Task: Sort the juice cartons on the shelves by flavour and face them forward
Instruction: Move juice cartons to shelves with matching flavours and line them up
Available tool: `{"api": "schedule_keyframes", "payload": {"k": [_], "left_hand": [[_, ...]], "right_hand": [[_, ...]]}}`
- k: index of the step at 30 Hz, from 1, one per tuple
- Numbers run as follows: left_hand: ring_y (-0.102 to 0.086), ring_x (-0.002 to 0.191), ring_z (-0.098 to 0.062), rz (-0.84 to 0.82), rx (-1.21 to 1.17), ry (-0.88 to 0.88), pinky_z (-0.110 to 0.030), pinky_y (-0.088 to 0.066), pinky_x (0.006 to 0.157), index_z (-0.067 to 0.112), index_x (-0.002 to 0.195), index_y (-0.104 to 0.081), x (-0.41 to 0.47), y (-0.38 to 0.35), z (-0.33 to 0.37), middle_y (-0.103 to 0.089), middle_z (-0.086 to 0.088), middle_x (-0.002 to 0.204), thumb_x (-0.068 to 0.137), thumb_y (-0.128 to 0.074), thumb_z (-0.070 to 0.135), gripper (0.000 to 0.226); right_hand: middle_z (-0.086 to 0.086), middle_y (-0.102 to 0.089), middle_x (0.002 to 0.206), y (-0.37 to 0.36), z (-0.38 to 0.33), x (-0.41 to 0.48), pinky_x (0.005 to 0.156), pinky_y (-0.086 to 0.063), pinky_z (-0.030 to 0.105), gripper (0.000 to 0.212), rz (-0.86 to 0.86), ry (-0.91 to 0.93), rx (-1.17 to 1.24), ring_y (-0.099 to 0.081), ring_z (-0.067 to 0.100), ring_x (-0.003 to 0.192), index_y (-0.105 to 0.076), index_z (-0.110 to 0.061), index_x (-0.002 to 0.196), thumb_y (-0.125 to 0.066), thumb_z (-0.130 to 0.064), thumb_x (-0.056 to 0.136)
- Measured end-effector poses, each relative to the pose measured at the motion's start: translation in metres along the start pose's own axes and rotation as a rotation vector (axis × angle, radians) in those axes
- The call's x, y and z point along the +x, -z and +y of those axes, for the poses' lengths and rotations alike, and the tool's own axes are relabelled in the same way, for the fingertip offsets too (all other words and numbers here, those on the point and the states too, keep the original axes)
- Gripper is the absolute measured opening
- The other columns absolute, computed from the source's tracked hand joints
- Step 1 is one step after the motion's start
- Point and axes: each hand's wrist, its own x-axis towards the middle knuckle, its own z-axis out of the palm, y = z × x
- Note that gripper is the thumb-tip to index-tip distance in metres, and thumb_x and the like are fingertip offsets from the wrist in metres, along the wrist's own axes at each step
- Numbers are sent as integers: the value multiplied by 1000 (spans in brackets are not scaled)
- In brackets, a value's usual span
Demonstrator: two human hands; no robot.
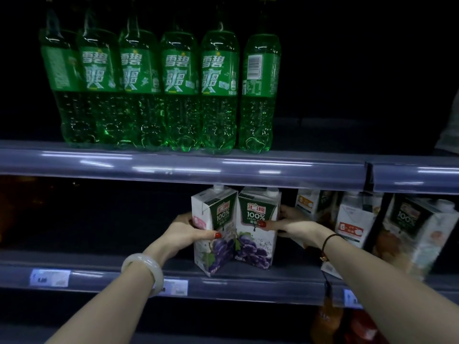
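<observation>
Round two grape cartons (pixel 216 219) (pixel 256 244), both hands (pixel 188 230) (pixel 295 225).

The left grape carton (pixel 219 212) and right grape carton (pixel 255 244), white with green tops and purple grapes, stand upright and touching near the front of the lower shelf (pixel 248 280). The right one faces forward; the left is turned corner-out. Further right, other cartons (pixel 352 219), blurred, stand at mixed angles.

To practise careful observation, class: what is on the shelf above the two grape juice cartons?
Six green bottles stand in a row on the upper shelf; the rightmost bottle shows its barcode. Anything behind them is hidden by them and darkness.
</observation>
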Motion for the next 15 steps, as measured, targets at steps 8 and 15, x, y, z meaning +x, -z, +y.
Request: {"api": "schedule_keyframes", "payload": {"k": [8, 15], "left_hand": [[-73, 83, -19, 40, -182, 27, -35, -56, 79, 19, 97, -68, -2, -8, 9, -76, -3, 89, 26, -92, 48, 81], [-72, 85, -22, 161, -331, -14, -34, -56, 74, 23, 96, -66, -1, -19, 12, -75, -5, 91, 65, -84, 20, 36]], "right_hand": [[-1, -58, 130, -13, -7, -6, 103, -40, 36, 67, 80, 43, 162, -56, 17, 113, -50, -24, 127, -79, -38, 68], [4, -64, 121, -23, -14, -15, 77, -50, 27, 71, 116, 55, 432, -64, 15, 101, -47, -22, 130, -81, -24, 68]]}}
